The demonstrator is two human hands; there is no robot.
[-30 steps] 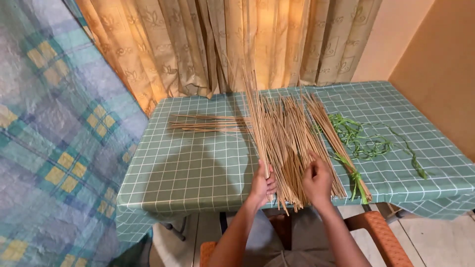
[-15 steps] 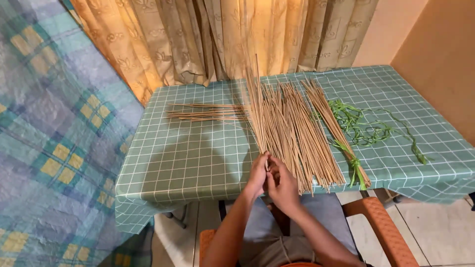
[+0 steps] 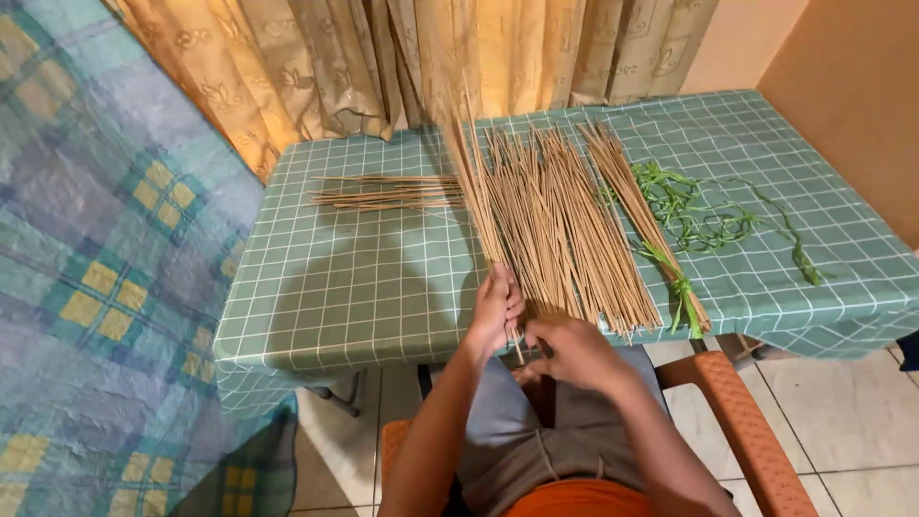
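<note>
**Hands on thin sticks at the table edge**

Left hand [image 3: 496,311] clenched around a few thin sticks [image 3: 476,196], raised at a slant above the green checked table [image 3: 354,287]. Right hand [image 3: 572,349] just beside, at the near ends, fingers curled under and hidden; grasp impossible to tell. Loose stick pile [image 3: 565,220] fanned alongside, near ends overhanging. Tied bundle [image 3: 646,225] and green strips [image 3: 708,225] further right. Small sideways stick heap [image 3: 383,193] left.

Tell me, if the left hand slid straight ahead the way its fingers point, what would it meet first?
Probably just more of the sticks it grips; the left hand points along them towards the curtain.
</note>
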